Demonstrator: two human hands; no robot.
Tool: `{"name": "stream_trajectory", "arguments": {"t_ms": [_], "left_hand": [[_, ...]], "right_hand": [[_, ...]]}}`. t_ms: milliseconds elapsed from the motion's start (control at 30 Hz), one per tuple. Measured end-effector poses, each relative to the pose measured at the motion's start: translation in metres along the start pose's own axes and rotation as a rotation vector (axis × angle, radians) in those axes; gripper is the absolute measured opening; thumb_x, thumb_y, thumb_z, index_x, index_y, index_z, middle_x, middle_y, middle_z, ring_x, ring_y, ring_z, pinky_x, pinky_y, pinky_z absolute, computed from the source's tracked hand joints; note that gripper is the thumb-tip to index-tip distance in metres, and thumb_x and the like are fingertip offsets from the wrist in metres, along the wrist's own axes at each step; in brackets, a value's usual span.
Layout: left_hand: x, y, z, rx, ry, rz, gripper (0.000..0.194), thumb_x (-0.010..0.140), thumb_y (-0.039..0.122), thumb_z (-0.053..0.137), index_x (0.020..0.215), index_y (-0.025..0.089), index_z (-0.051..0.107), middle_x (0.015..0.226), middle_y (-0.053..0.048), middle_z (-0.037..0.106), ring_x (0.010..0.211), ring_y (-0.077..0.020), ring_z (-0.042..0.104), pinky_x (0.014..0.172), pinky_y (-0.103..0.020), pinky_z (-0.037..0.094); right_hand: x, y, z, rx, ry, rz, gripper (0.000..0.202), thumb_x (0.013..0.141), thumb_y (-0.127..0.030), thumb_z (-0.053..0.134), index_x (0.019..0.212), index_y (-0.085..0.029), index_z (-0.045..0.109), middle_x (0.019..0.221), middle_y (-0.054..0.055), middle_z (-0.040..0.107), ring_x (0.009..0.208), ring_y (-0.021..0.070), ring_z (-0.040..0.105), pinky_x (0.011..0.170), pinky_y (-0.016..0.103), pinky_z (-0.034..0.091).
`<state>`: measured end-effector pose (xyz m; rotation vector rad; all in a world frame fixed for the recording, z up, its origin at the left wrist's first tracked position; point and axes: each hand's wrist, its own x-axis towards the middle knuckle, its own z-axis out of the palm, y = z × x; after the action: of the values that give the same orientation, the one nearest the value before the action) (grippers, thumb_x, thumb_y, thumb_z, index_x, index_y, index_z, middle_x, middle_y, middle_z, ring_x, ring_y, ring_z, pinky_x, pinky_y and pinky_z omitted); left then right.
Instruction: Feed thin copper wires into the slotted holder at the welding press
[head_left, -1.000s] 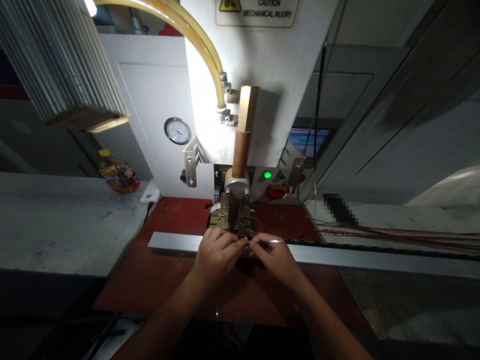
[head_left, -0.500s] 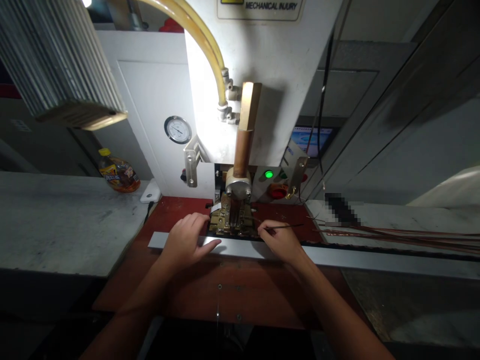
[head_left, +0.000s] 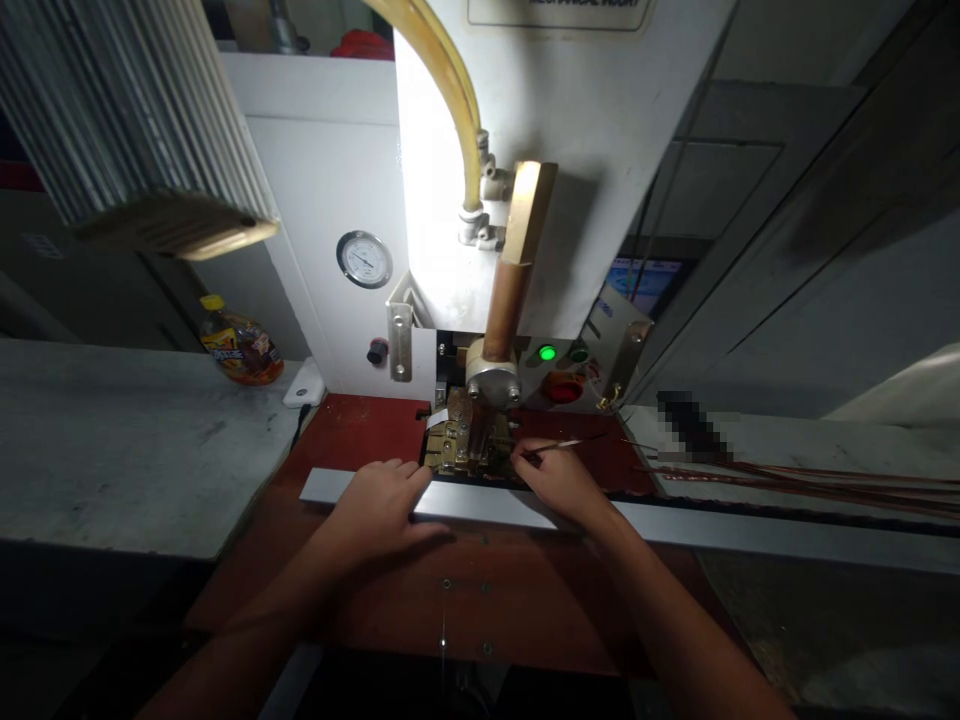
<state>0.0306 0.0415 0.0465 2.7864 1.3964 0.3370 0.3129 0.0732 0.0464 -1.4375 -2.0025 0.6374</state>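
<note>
My left hand rests over the left part of a long grey metal bar, its thumb spread apart and its fingertips beside the brass fixture. Nothing shows in that hand. Across the fixture's right side, my right hand pinches a thin dark wire, whose tail sticks out to the right over the fingers. The wire's other end is hidden near the fixture. Above the fixture stands a round metal press head with a copper-coloured rod.
Several copper-brown wires lie at the right. A bottle and a white box stand on the left bench. A ribbed lamp-like housing hangs at upper left. The machine panel has a gauge and a lit green button.
My view has shifted slightly, so the machine appears farther right. My left hand has moved down a little and lies flatter over the bar. My right hand, still pinching the wire, is closer to the fixture.
</note>
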Motion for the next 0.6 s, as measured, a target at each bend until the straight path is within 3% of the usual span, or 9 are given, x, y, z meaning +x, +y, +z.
{"name": "stream_trajectory", "arguments": {"t_ms": [233,600], "left_hand": [[-0.004,-0.002,0.015,0.086,0.023,-0.022,0.057,0.085,0.078,0.056,0.089,0.021,0.060,0.086,-0.008,0.069,0.081,-0.0294,0.066,0.070,-0.039,0.043],[-0.003,0.000,0.017,0.114,0.026,-0.049,0.061,0.085,0.081,0.051,0.087,0.021,0.060,0.086,-0.007,0.069,0.082,-0.0282,0.065,0.071,-0.039,0.042]], "right_hand": [[0.000,-0.005,0.005,0.008,-0.028,-0.003,0.024,0.087,-0.031,0.049,0.067,-0.024,0.060,0.068,0.001,0.065,0.066,0.0186,0.059,0.063,0.028,0.038],[-0.001,-0.006,0.004,-0.013,-0.036,0.001,0.024,0.087,-0.033,0.048,0.067,-0.024,0.057,0.069,0.001,0.065,0.068,0.0189,0.059,0.066,0.028,0.038]]}}
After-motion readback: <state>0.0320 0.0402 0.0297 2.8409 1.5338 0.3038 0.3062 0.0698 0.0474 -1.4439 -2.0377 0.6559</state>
